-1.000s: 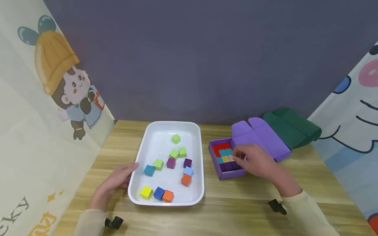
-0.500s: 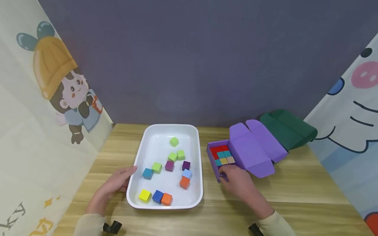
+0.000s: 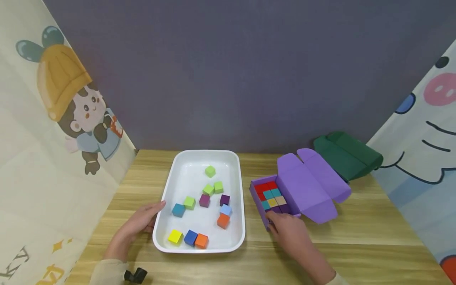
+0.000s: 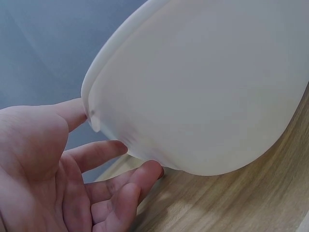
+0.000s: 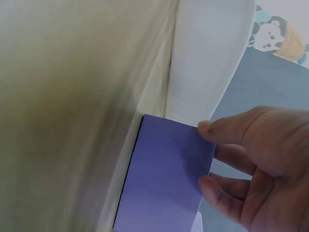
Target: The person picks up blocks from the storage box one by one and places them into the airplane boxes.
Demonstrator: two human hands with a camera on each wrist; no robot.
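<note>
Coloured cubes sit in two containers on the wooden table. At the far left, a printed wall sheet shows a cartoon figure in an orange hat. Nearer, the left hand grasps the left side of the white tray, one digit over the rim and the other fingertips against the outer wall. Inside, from the left, are a yellow cube near the near edge, a teal one beside a lime one, a blue and an orange cube touching at the near side, a magenta one mid-tray, three more limes toward the far end, and a dark purple, light blue and orange row at the right. Well to the right of the tray stands the purple box, its lid open to the right, with red, teal, yellow, tan and dark purple cubes packed inside. Its near wall is pinched at the left corner between thumb and fingers of the right hand. Farther right and far lies a dark green folded piece, just beyond the lid.
</note>
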